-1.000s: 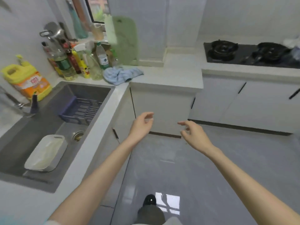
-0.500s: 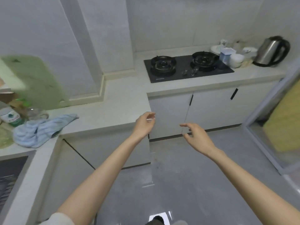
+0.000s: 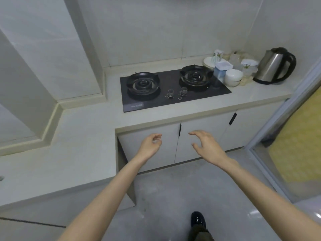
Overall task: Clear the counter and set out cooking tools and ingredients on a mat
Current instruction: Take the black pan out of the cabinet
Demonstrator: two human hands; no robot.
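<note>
At nine o'clock of my view the pale counter (image 3: 73, 136) runs bare along the wall and turns the corner toward twelve o'clock. My left hand (image 3: 150, 144) hangs in the air in front of a white cabinet door (image 3: 152, 146), below the counter's edge, fingers loosely curled toward the thumb and closed on nothing. The hand touches neither the door nor the counter.

Up at twelve o'clock the black gas hob (image 3: 173, 89) is set into the counter, with two burners and two knobs (image 3: 177, 93) near its front edge. Nothing stands on either burner.

My right hand (image 3: 206, 145) is just to the right of the left one, at the same height, palm down, fingers spread and bent like a claw, and it too is empty. It floats before the next cabinet door, near the thin black handle (image 3: 180, 130) between the two doors, not touching it.

At one to two o'clock, past the hob, the things I have to deal with are crowded at the back of the counter: a stack of white plates (image 3: 209, 62), a blue container with a white lid (image 3: 221, 70), a white bowl (image 3: 233, 77) just beside it, and some clear tubs (image 3: 248, 70) whose contents I cannot tell. Furthest right stands a steel kettle (image 3: 274, 66) with a black handle, upright on its base.

At six o'clock my dark shoe (image 3: 197, 219) rests on the grey floor (image 3: 165, 197).
</note>
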